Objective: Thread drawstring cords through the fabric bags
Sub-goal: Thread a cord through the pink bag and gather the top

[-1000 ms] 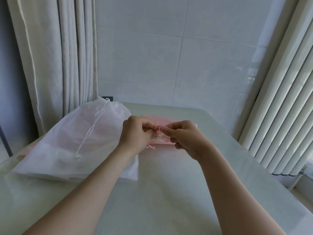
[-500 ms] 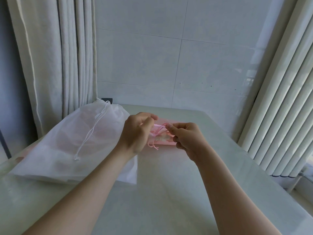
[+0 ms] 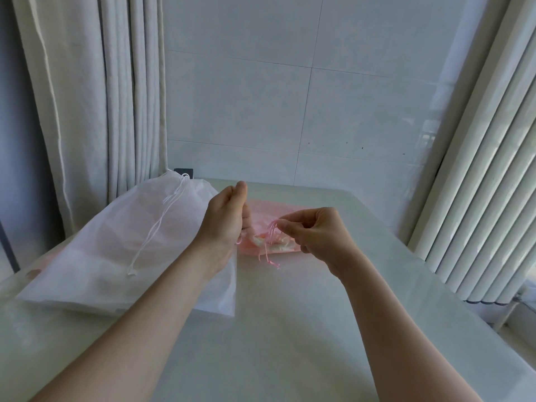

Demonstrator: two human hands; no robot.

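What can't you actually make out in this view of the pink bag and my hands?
- Head view, left hand: the hand itself hides its fingertips, so what it holds is unclear.
- Head view, pink bag: whether the pink cord, pinched by the right hand, runs through its channel is too small to tell.
- Head view, white bag: contents blurred by its translucent fabric.

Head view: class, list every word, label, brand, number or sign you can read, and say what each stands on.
None: no readable text anywhere in this view.
The white bag, the pink bag, the table and the tiled wall show no print.
The small dark plate behind the white bag shows no legible mark.
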